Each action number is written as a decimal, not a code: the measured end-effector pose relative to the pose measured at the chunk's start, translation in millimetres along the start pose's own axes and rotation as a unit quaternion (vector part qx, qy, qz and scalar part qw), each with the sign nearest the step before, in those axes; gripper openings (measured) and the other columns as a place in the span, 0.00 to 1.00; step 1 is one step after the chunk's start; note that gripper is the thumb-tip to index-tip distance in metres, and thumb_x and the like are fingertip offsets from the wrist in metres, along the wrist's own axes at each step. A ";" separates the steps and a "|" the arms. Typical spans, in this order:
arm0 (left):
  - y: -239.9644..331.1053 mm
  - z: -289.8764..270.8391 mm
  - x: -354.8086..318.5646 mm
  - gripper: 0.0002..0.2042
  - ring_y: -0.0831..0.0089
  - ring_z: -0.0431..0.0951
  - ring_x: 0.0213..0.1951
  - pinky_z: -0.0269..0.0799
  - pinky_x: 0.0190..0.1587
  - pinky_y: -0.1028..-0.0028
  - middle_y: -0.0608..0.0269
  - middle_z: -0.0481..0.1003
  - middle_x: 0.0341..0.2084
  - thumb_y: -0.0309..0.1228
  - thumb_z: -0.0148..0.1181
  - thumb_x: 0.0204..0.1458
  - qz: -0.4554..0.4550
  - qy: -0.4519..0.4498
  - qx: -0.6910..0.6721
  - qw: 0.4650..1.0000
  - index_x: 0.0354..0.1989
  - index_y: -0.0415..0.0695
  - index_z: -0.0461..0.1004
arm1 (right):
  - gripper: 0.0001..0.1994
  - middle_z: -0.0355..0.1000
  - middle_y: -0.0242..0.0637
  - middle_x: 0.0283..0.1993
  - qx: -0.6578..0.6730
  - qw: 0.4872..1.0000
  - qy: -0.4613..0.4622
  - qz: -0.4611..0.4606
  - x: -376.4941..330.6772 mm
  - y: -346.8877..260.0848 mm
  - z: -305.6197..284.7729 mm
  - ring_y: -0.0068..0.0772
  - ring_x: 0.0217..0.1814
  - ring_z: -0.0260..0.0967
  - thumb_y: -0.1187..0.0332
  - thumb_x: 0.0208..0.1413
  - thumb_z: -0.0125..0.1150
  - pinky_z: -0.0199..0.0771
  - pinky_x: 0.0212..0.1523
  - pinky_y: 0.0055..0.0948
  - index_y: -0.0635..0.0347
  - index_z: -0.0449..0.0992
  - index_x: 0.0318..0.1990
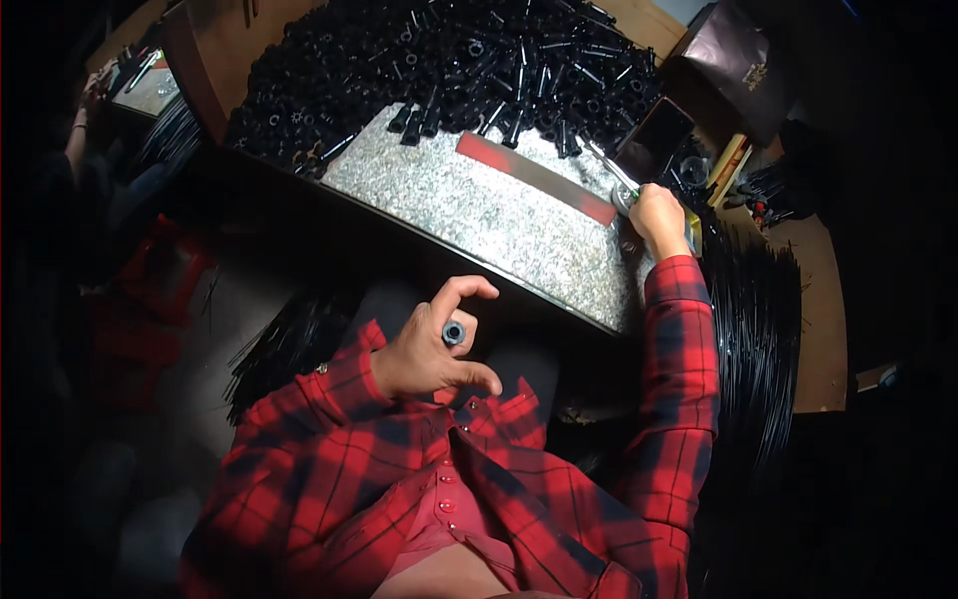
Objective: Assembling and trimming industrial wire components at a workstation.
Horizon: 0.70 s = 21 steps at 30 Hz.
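My left hand (427, 344) is in front of my chest, thumb and forefinger spread apart. Its other fingers curl round a small dark tubular part (454, 331), seen end-on. My right hand (661, 218) is closed at the right side of the speckled worktop (439, 190). From its fist a thin silver metal tool (611, 168) points up and left; the handle is mostly hidden, so its kind is unclear. A long flat bar (539, 178) with reddish ends lies on the worktop, left of my right hand.
A large heap of black tubular parts (449, 70) covers the far side. A dark flat device (657, 135) and a dark box (733, 65) stand at the back right. Thin black rods (753, 329) hang at right. At left are a red stool (165, 275) and another person's hand (97, 90).
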<state>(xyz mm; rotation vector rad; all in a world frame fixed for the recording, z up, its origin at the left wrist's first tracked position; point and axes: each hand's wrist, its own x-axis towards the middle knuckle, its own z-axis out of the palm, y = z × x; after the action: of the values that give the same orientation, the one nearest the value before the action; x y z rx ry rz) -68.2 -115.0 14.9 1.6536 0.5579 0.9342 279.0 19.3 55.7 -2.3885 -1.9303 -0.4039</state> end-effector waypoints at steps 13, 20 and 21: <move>-0.4 -4.8 1.2 0.41 0.89 0.52 0.15 0.45 0.20 0.85 0.78 0.53 0.10 0.36 0.77 0.27 -0.029 0.004 -0.015 0.999 0.51 0.42 0.56 | 0.12 0.72 0.56 0.37 -0.005 0.996 -0.086 0.007 16.1 -8.2 -4.0 0.53 0.43 0.71 0.71 0.43 0.52 0.71 0.43 0.41 0.68 0.77 0.33; -0.8 -6.5 1.3 0.41 0.89 0.52 0.15 0.46 0.19 0.85 0.77 0.54 0.10 0.38 0.76 0.29 -0.022 0.010 -0.014 1.000 0.51 0.42 0.56 | 0.12 0.72 0.57 0.38 0.038 0.998 -0.045 0.031 14.2 -7.3 -1.1 0.53 0.43 0.70 0.70 0.43 0.52 0.71 0.44 0.41 0.69 0.76 0.33; -1.4 -6.2 1.0 0.40 0.88 0.53 0.14 0.46 0.19 0.84 0.77 0.54 0.09 0.39 0.76 0.29 -0.021 0.012 -0.016 1.000 0.51 0.41 0.57 | 0.12 0.72 0.57 0.38 0.038 0.998 -0.044 0.030 13.7 -7.5 -1.2 0.53 0.43 0.70 0.70 0.43 0.52 0.71 0.44 0.41 0.69 0.76 0.33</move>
<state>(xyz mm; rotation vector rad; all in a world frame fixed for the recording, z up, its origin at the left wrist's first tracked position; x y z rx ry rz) -72.5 -110.3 14.4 1.5974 0.5881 0.9280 274.1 33.8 59.0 -2.4475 -1.8644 -0.2217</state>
